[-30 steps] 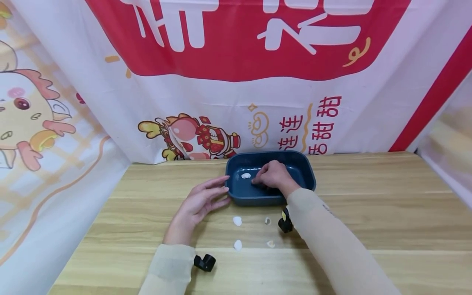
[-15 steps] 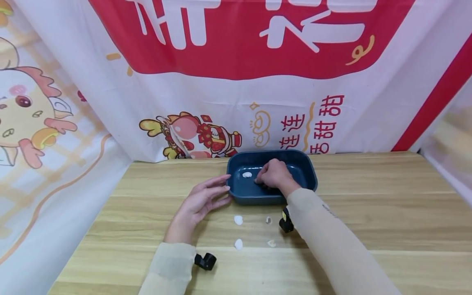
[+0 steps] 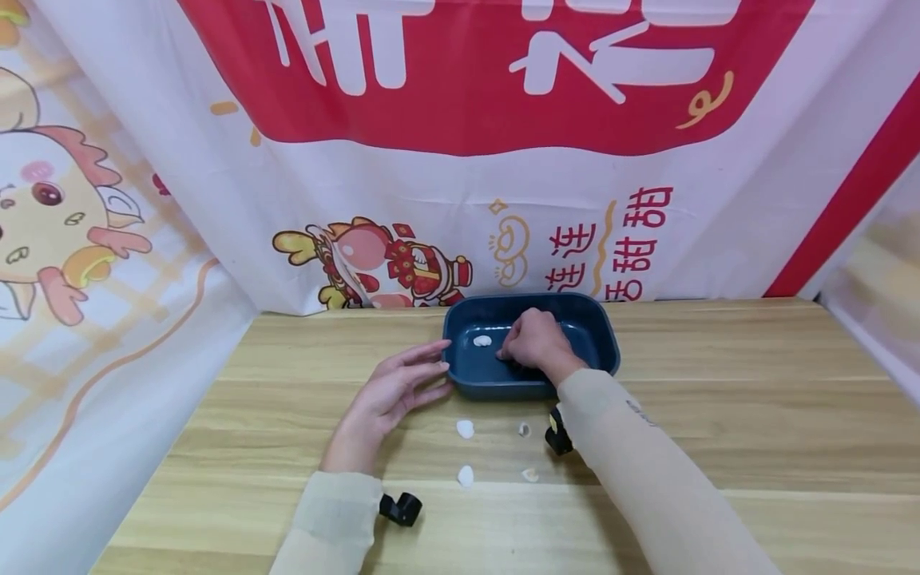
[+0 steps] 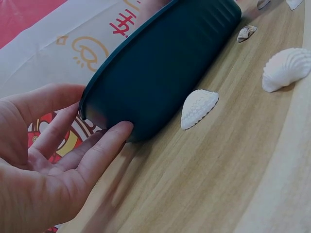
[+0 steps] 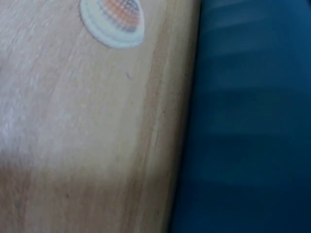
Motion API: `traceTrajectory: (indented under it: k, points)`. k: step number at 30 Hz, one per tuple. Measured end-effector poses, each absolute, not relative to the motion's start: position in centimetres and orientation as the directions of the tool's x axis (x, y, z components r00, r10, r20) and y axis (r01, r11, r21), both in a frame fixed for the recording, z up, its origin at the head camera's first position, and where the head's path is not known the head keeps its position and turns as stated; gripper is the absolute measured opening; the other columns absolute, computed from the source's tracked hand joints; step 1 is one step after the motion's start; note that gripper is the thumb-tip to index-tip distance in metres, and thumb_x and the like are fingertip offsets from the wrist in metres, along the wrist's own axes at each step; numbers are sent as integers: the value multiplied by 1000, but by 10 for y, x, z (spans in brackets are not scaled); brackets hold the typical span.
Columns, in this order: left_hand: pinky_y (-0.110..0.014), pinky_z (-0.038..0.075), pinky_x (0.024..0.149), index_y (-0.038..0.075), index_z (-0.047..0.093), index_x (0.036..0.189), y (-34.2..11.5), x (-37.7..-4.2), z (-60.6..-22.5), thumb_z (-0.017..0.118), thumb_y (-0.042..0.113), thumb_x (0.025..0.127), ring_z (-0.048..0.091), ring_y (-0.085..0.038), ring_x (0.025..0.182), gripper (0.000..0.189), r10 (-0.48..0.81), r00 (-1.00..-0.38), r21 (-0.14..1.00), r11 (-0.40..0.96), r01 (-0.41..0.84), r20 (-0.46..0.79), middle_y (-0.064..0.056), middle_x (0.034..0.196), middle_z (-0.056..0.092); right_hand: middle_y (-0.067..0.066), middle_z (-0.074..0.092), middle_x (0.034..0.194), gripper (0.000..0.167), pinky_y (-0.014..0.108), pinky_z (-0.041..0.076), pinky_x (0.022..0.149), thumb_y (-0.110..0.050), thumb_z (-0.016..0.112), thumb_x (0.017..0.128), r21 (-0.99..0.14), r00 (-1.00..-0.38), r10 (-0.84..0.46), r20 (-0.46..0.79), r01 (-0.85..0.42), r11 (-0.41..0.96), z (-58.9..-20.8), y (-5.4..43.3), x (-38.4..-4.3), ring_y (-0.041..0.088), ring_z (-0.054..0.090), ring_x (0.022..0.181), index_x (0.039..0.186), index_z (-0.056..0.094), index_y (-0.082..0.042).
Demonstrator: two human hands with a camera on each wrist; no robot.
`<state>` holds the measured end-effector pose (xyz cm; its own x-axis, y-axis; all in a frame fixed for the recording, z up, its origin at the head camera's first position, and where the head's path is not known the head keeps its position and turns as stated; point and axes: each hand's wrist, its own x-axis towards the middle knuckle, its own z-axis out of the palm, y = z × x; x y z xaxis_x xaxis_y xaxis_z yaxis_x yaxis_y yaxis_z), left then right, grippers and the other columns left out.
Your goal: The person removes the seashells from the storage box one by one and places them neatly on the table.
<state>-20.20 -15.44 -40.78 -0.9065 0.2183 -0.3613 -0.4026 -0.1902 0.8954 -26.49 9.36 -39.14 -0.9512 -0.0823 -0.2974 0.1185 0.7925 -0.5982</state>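
A dark blue rectangular container [image 3: 467,390] stands on the table against the back cloth. My left hand [image 3: 395,387] touches its left end with extended fingers; the left wrist view shows fingertips on the rim and outer wall. My right hand [image 3: 535,339] reaches down inside, its fingers bent toward the bottom. Whether anything is between those fingertips is hidden. Just left of them, white seashell pieces [image 3: 482,341] lie on the container's bottom. In front of the container are a white seashell [image 3: 465,429], another white seashell [image 3: 465,477], a small greyish shell [image 3: 524,430] and a cream shell [image 3: 529,475].
The wooden table [image 3: 719,399] extends to both sides of the container. A printed cloth [image 3: 431,176] hangs directly behind it. Black wrist cameras [image 3: 402,509] stick out from both sleeves. In the right wrist view, a shell with an orange patch [image 5: 116,22] lies beside the container.
The head view has shifted very slightly. My right hand has stayed inside the container with almost no movement, and my left hand keeps touching its left end.
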Motion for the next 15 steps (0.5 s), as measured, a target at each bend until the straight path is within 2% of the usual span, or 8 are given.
traceTrajectory:
  k: [6, 15]
  points:
    - [-45, 62, 107, 18, 67, 147, -156, -202, -407, 72, 3, 100, 62, -33, 143, 50, 215, -907, 896, -185, -403, -363, -6, 162, 56, 3, 77, 89, 20, 34, 55, 84, -26, 76, 101, -581, -941, -126, -315, 86, 809, -391, 92, -264, 21, 69, 91, 84, 79, -16]
    - [-44, 62, 108, 18, 67, 147, -157, -202, -408, 72, 4, 101, 63, -33, 142, 49, 227, -903, 894, -185, -408, -365, -8, 161, 56, 4, 76, 95, 14, 32, 55, 80, -27, 79, 99, -643, -958, -125, -259, 74, 762, -395, 94, -261, 21, 67, 90, 93, 82, -15]
